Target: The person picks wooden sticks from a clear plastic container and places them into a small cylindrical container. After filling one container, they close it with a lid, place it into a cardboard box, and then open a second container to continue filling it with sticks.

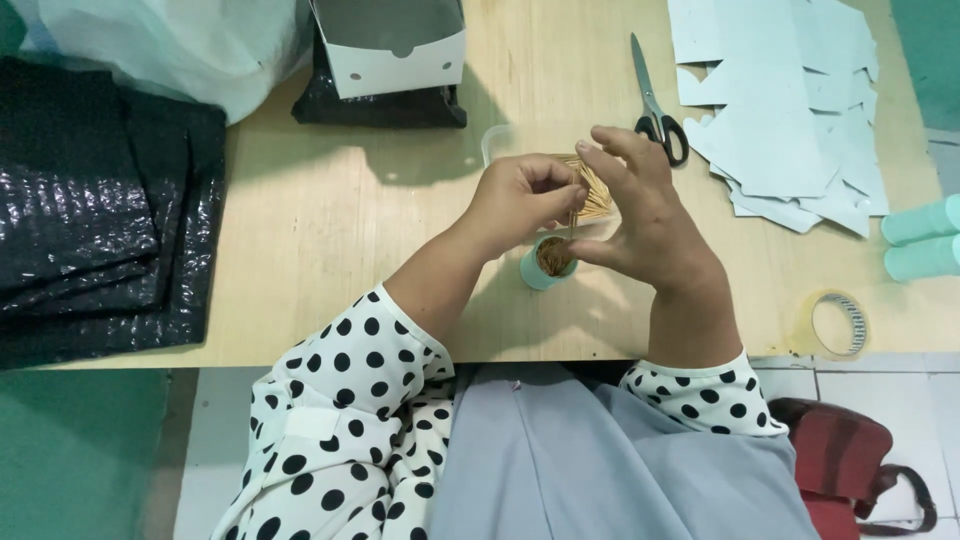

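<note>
Here, the left hand is closed narrowly, pinching thin wooden sticks above the small teal cup. The right hand holds this cup's rim with thumb and finger, other fingers spread. Scissors lie beyond the cup.

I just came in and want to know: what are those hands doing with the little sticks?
A person sits at a wooden table. The left hand and right hand together pinch thin wooden sticks just above a small teal cup that already has sticks in it. More sticks lie in a clear tub behind the hands. Scissors, cut paper shapes and a tape roll lie to the right, untouched.
</note>
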